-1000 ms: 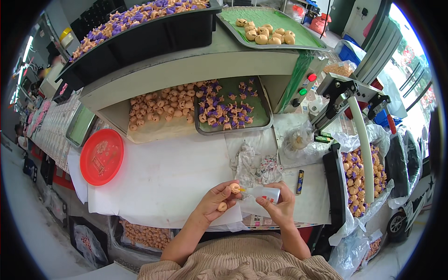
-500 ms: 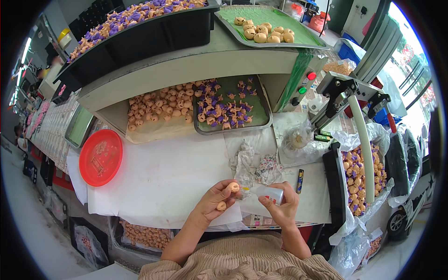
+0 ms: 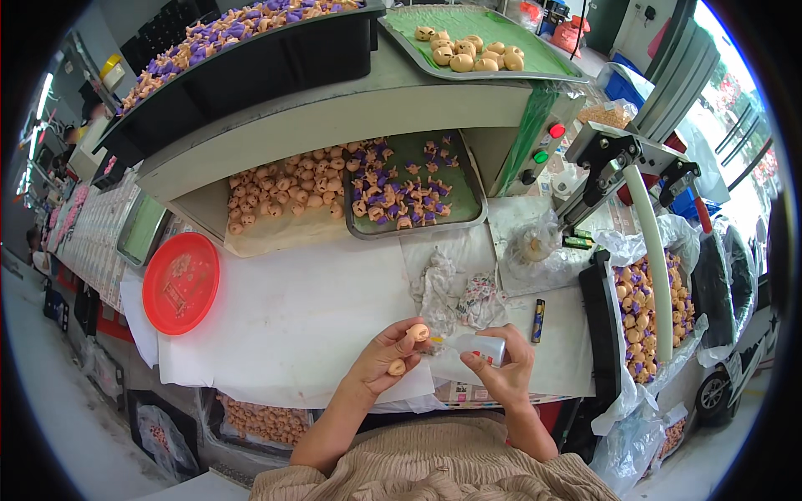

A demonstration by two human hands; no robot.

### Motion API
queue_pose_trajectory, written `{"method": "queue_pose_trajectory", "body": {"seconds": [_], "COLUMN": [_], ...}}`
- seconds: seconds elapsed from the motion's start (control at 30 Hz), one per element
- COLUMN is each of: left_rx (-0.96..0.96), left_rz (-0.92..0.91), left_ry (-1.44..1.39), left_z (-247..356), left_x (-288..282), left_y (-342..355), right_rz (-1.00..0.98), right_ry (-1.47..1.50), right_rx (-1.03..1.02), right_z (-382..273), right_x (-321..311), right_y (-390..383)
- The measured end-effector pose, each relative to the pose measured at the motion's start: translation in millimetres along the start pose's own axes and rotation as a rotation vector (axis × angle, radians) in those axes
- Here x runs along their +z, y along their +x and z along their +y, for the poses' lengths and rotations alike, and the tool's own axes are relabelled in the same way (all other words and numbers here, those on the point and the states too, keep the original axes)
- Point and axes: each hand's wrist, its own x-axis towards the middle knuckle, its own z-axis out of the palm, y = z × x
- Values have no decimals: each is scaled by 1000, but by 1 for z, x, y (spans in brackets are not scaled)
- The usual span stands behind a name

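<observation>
My left hand [image 3: 380, 359] is closed around two small beige doll heads. One doll head [image 3: 418, 333] is pinched at the fingertips, with its hollow side facing right. The other doll head [image 3: 397, 367] rests against the lower fingers. In my right hand [image 3: 506, 367] lies a white glue bottle [image 3: 480, 348], tipped sideways. Its thin yellowish nozzle [image 3: 438, 340] points left and reaches the rim of the fingertip head; whether it touches is too small to tell. Beyond my hands lie crumpled cloths [image 3: 480, 302] on the white paper [image 3: 276, 309].
A red plate [image 3: 180, 284] sits at left. Under the shelf are loose heads [image 3: 288, 185] and a tray [image 3: 415, 227] of purple-dressed figures. A lever press [image 3: 622, 159] and a black crate [image 3: 603, 321] of assembled dolls stand at right. A marker-like tube [image 3: 538, 321] lies beside my right hand.
The bottle's nozzle has shifted slightly left and down against the doll head. Both hands otherwise keep their hold, and the view has moved a little.
</observation>
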Motion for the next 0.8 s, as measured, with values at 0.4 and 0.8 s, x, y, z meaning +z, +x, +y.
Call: {"method": "queue_pose_trajectory", "body": {"seconds": [0.4,0.8], "left_rx": [-21,-66], "left_rz": [5,-2], "left_ry": [-34,-121], "left_z": [3,8], "left_x": [3,2], "left_y": [-2,-4], "right_rz": [38,6], "right_ry": [38,81], "right_rx": [49,119], "right_z": [3,9], "right_x": [-3,3], "right_y": [1,-1]}}
